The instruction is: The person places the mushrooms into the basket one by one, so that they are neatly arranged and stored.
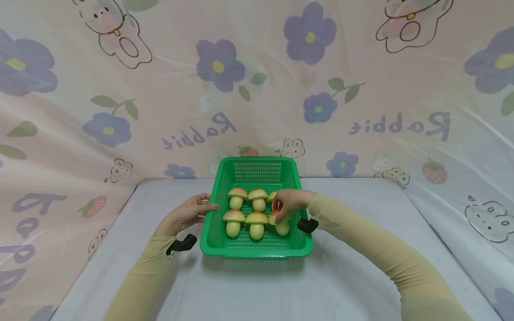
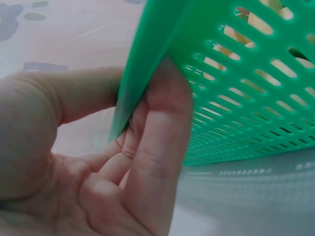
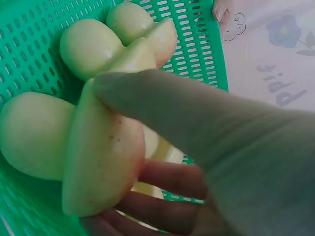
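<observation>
A green plastic basket [image 1: 257, 253] with slotted walls holds several toy mushrooms [image 1: 257, 225] with yellow stems and reddish-yellow caps, lying in two rows. My left hand [image 1: 186, 214] pinches the basket's left rim, thumb on one side and bent fingers on the other, as the left wrist view shows. Inside the basket, my right hand [image 1: 291, 200] grips the cap of the front-right mushroom [image 3: 106, 157], its thumb on one side and fingers around the other. Behind that hand, the back-right mushroom [image 1: 272, 196] is partly hidden.
The basket stands on a table with a white cover [image 1: 225, 290]. A curtain [image 1: 265, 102] printed with flowers and rabbits hangs close behind and along the sides. Black wrist camera mounts [image 1: 182, 244] sit on both beige sleeves [image 1: 361, 236], the right one overlapping the basket's right rim.
</observation>
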Action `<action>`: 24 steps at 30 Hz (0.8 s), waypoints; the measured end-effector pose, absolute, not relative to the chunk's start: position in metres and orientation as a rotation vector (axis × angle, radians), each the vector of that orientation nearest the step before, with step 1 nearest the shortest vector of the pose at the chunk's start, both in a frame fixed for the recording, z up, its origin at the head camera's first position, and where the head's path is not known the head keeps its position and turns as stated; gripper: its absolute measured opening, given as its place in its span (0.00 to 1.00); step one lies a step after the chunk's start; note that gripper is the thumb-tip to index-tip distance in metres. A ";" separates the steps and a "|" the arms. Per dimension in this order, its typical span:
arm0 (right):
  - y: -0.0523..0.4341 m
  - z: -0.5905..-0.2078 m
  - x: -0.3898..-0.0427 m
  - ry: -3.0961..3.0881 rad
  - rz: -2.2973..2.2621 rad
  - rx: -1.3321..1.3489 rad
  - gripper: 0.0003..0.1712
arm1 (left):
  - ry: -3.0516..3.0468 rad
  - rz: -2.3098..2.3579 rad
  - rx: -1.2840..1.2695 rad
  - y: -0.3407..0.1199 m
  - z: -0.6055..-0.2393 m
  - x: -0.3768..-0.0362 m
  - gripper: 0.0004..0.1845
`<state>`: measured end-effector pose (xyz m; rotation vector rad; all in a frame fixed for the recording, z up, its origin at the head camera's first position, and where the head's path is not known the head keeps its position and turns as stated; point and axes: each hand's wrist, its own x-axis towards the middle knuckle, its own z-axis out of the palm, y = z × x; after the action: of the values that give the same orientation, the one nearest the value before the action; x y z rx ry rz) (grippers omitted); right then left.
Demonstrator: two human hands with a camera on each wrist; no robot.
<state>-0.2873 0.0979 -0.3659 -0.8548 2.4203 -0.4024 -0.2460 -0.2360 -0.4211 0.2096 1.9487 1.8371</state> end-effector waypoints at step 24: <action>0.094 -0.366 -0.281 2.428 -0.378 -0.810 0.19 | 1.933 1.848 0.189 -0.236 -0.421 -0.246 0.21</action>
<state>-0.2812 0.0943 -0.3658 -0.8100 2.4277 -0.3780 -0.2462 -0.2359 -0.4208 0.1893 1.9333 1.8483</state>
